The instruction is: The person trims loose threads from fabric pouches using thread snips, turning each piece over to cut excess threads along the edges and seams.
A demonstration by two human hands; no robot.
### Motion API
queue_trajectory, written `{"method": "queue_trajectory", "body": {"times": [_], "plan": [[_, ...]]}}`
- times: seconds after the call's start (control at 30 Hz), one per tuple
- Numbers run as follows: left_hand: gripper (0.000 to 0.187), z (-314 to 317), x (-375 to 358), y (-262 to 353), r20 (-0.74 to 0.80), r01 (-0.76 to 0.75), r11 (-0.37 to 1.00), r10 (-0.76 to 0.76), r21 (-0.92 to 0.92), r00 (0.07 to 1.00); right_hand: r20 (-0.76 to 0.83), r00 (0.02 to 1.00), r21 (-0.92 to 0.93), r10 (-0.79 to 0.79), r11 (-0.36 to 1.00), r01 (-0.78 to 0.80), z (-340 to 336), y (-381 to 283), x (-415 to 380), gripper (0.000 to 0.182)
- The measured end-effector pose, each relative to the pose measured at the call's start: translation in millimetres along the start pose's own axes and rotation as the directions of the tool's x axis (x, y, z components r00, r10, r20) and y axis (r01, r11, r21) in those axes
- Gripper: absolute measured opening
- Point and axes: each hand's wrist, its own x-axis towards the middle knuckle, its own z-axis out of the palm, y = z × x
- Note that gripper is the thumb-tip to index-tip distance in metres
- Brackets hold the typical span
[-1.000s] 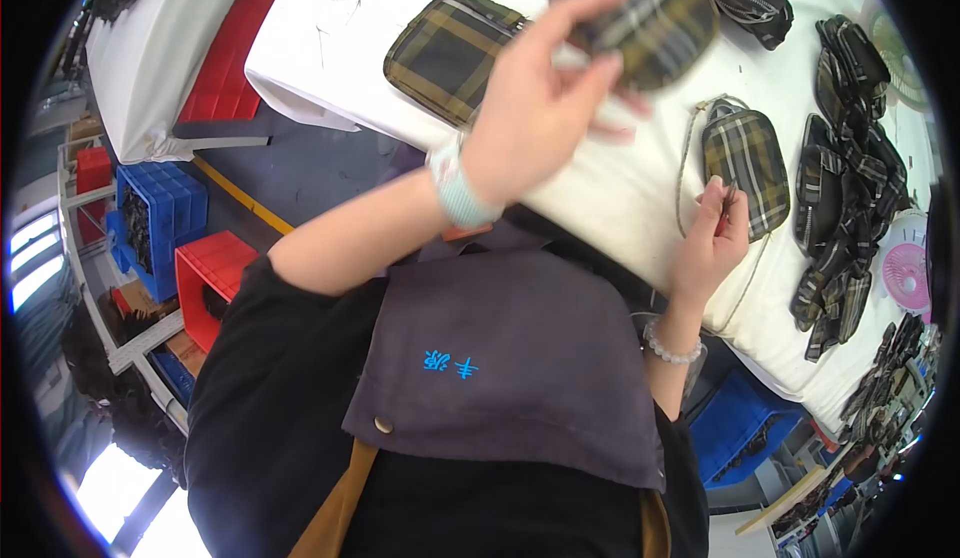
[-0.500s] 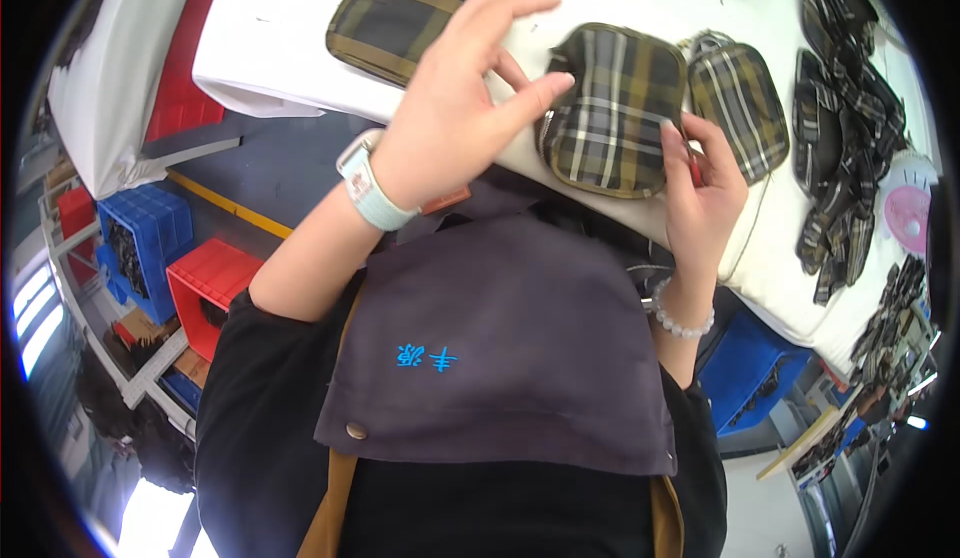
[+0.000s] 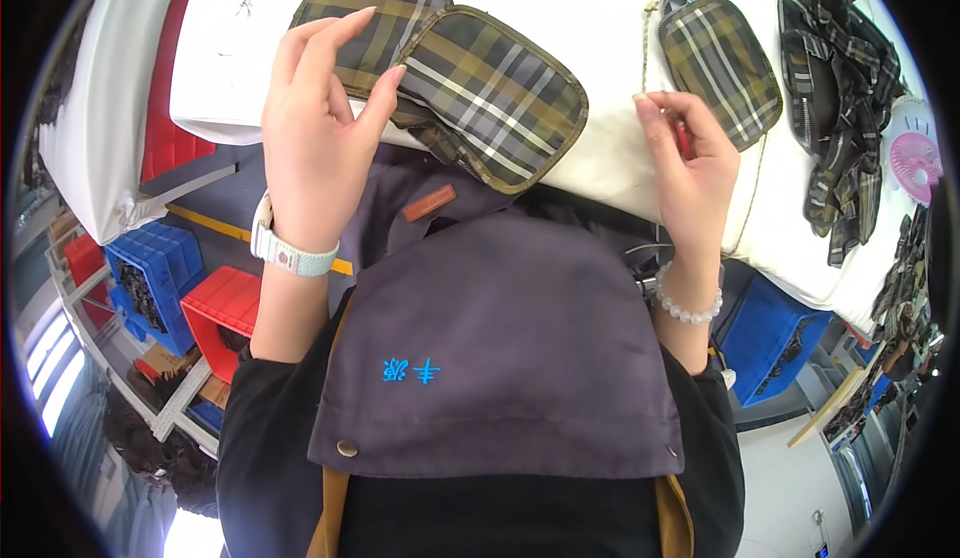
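My left hand (image 3: 322, 108) is open, fingers and thumb apart. Its thumb tip is at the left edge of a plaid pouch (image 3: 500, 93) in olive, black and white, tilted over the table's near edge. That pouch overlaps a second plaid pouch (image 3: 345, 8), which has a zipper at its top and is partly behind my fingers. My right hand (image 3: 690, 153) is closed around a small red tool (image 3: 684, 140), mostly hidden by the fingers. Just beyond it lies a third plaid pouch (image 3: 722, 68) with a thin cord beside it.
The white-covered table (image 3: 590, 8) stretches ahead. A heap of plaid pieces (image 3: 840, 108) lies at its right, near a pink fan (image 3: 914, 166). Below stand blue crates (image 3: 165, 258) (image 3: 770, 343) and a red crate (image 3: 225, 303).
The middle pouch has moved left and turned, now overlapping the left pouch. My left hand has moved left and down. My right hand has come off the pouch, still with the red tool.
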Motion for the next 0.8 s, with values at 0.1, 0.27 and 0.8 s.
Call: {"method": "queue_trajectory", "body": {"times": [0.1, 0.27, 0.8], "plan": [[0.031, -1.8, -4.5, 12.6, 0.041, -0.016, 0.988, 0.023, -0.151, 0.999, 0.178, 0.984, -0.203, 0.022, 0.979, 0.015, 1.7, -8.9, -5.7, 0.012], [0.017, 12.6, -7.1, 25.1, 0.187, -0.246, 0.91, 0.32, -0.333, 0.929, 0.236, 0.972, -0.262, 0.002, 0.963, 0.062, 24.7, -14.3, -6.0, 0.013], [0.033, 19.5, -4.8, 5.5, 0.258, 0.364, 0.742, -0.26, -0.563, 0.93, 0.215, 0.971, 0.533, 0.105, 0.821, -0.207, 0.8, 4.0, -11.3, 0.007]]}}
